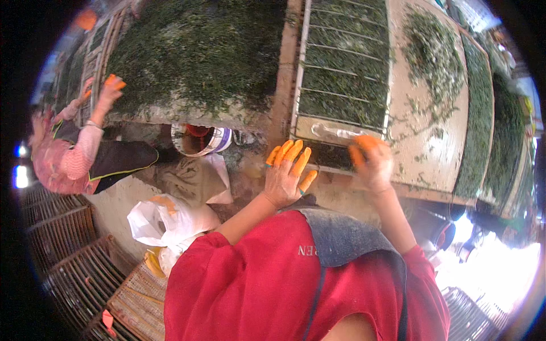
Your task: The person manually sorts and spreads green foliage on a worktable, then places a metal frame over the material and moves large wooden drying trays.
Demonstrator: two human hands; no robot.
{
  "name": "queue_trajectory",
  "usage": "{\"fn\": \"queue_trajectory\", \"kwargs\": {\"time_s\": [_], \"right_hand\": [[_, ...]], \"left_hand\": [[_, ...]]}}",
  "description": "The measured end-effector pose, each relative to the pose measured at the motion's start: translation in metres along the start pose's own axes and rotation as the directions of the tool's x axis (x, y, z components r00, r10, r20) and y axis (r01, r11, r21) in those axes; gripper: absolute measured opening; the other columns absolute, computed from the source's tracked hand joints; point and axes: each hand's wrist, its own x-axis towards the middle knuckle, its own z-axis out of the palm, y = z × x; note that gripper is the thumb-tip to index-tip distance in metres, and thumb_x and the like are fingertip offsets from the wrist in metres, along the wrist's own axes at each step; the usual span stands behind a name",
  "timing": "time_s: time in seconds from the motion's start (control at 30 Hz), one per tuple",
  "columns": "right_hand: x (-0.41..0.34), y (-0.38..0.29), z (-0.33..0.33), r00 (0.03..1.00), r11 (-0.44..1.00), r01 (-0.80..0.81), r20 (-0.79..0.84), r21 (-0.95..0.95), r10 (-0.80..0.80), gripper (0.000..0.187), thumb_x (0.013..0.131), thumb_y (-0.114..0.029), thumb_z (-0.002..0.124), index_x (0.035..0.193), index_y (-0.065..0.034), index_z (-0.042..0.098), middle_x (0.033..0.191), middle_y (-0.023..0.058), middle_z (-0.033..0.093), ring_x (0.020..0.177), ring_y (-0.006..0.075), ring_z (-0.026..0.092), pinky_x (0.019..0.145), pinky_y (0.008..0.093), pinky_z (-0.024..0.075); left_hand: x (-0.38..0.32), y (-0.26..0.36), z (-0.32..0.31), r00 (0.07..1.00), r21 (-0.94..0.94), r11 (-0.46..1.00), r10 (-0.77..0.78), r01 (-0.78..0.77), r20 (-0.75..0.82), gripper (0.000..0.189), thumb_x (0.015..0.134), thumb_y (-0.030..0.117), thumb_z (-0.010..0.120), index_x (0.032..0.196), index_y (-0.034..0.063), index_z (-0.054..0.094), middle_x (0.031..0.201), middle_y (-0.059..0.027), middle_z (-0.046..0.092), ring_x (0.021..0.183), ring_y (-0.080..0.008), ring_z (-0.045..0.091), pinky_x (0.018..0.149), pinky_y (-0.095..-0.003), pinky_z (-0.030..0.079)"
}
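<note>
My left hand [286,172], with orange finger covers, is spread over the near left corner of a slatted frame [300,81] and holds nothing. At the frame's near right corner is my right hand [371,162], also orange-fingered. It is blurred, and its grip cannot be made out. Dark green leaf-like pieces [341,79] lie beneath the frame's thin crossbars. A pale strip [324,130] with a shiny wet-looking patch shows at the near end, above a dark gap [328,155].
More green pieces [200,55] cover the surface at left; a loose heap [435,59] lies on the pale board [435,157]. A co-worker [72,153] is at far left. Below the table edge are a white bucket [222,140] and a white plastic bag [170,221]. Slatted racks [81,273] stand behind.
</note>
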Motion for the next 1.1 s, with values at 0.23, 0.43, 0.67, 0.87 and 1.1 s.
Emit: {"fn": "queue_trajectory", "kwargs": {"time_s": [0.23,0.43,0.67,0.87,1.1], "right_hand": [[-0.009,0.096,-0.011,0.979,0.871,-0.186,-0.165,-0.455,0.123,0.035,0.089,-0.018,0.07,0.121,-0.0101,0.06,0.124,0.0117,0.061,0.112,0.036,0.057,0.099,0.0481,0.0421],[-0.009,0.101,-0.004,0.982,0.887,-0.156,-0.167,-0.435,0.091,0.032,0.091,-0.016,0.066,0.121,-0.0101,0.059,0.125,0.0114,0.061,0.113,0.0339,0.057,0.1,0.0473,0.0421],[-0.007,0.096,-0.006,0.98,0.873,-0.189,-0.141,-0.448,0.14,0.031,0.092,-0.017,0.066,0.121,-0.0109,0.059,0.125,0.0106,0.06,0.115,0.0321,0.057,0.101,0.0469,0.0412],[-0.01,0.102,-0.003,0.97,0.873,-0.233,-0.159,-0.428,0.181,0.033,0.091,-0.019,0.067,0.123,-0.0137,0.059,0.127,0.0095,0.06,0.115,0.0351,0.055,0.1,0.0483,0.0415],[-0.008,0.094,-0.003,0.944,0.851,-0.319,-0.215,-0.417,0.248,0.032,0.089,-0.021,0.068,0.12,-0.0162,0.061,0.127,0.0067,0.061,0.114,0.0365,0.055,0.099,0.0476,0.043]], "left_hand": [[0.004,-0.081,-0.014,0.901,0.099,0.936,-0.291,0.338,-0.321,0.055,0.086,0.025,0.075,0.132,0.003,0.053,0.128,-0.0203,0.056,0.117,-0.0387,0.054,0.1,-0.0484,0.041],[0.007,-0.163,-0.013,0.77,0.119,0.776,-0.572,0.62,-0.28,0.061,0.083,0.034,0.077,0.128,-0.0009,0.055,0.121,-0.0235,0.059,0.112,-0.0413,0.056,0.096,-0.0468,0.046],[0.073,-0.163,0.012,0.794,0.121,0.786,-0.608,0.606,-0.028,0.075,0.084,0.035,0.077,0.148,0.0168,0.043,0.148,-0.0242,0.033,0.127,-0.044,0.044,0.102,-0.0502,0.043],[0.102,-0.214,0.043,0.789,0.186,0.776,-0.614,0.602,0.009,0.045,0.082,0.027,0.079,0.122,0.0117,0.066,0.115,-0.018,0.062,0.103,-0.0363,0.062,0.089,-0.0445,0.051],[0.127,-0.172,-0.056,0.587,-0.75,0.228,-0.769,0.621,0.252,0.02,0.09,0.01,0.072,0.109,0.0071,0.07,0.096,-0.0023,0.072,0.074,-0.0106,0.065,0.057,-0.0218,0.051]]}}
